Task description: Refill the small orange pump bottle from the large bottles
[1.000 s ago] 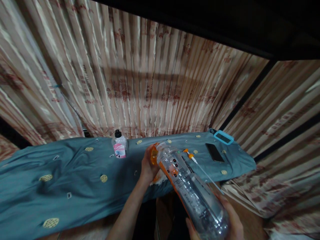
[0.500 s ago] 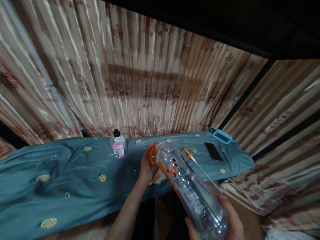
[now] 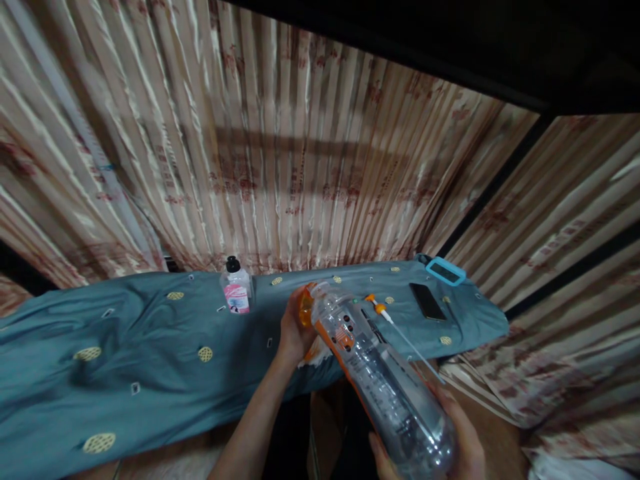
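Observation:
A large clear plastic bottle (image 3: 390, 380) with an orange-edged label lies tilted in front of me, its neck toward the upper left. My right hand (image 3: 463, 433) is wrapped round its base. At the mouth end, my left hand (image 3: 295, 327) is closed round a small orange see-through container (image 3: 306, 307), which meets the big bottle's mouth. The fingers partly hide this container, so whether it is a bottle or a cup does not show. Beyond the big bottle, an orange-and-white pump dispenser head (image 3: 383, 310) with a long thin tube lies on the cloth.
A teal patterned cloth (image 3: 165, 347) covers the narrow table. On it stand a clear bottle with a pink label and black cap (image 3: 237, 290), a dark phone (image 3: 427, 302) and a blue-framed device (image 3: 446, 271). An orange-and-white item (image 3: 319, 352) lies below my left hand. Curtains (image 3: 300, 167) hang behind.
Both hands keep their hold, with the big bottle almost unmoved. The view has shifted very slightly.

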`<state>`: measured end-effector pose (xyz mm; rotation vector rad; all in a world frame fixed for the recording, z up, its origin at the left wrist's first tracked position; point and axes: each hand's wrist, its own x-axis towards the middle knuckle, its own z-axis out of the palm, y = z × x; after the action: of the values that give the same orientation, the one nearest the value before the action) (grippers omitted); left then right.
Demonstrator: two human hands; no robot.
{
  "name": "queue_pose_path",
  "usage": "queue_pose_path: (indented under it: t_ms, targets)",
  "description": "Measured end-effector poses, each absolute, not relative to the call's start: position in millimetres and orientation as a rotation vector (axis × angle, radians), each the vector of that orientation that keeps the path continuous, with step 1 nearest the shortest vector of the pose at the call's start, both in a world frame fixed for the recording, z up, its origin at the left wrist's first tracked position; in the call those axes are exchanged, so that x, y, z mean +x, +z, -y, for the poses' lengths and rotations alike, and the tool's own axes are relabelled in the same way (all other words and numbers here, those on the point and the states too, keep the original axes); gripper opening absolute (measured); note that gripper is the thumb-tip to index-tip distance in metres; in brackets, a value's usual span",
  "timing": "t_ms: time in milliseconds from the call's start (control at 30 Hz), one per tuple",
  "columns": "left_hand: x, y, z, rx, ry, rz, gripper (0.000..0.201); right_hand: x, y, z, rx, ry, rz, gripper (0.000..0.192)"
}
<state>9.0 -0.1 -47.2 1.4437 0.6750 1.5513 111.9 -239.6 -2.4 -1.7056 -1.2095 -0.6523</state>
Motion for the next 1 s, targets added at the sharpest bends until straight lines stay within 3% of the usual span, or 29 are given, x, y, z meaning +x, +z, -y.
queue_pose_path:
  t_ms: [267, 667, 1000]
  targets:
    - [1.7, -40.0, 2.6, 1.547, 1.548, -0.773, 0.058, 122.4, -13.7, 240.8, -1.654, -0.63, 1.245, 0.106]
    - [-0.8, -30.4, 5.6, 1.629, 1.565, -0.801, 0.048, 107.9, 0.8, 239.4, -1.74, -0.622, 1.185, 0.101]
    - [-0.7, -36.4, 3.1, 1.64, 1.562, -0.79, 0.059, 116.0, -1.3, 240.2, -1.706, -0.639, 1.259, 0.096]
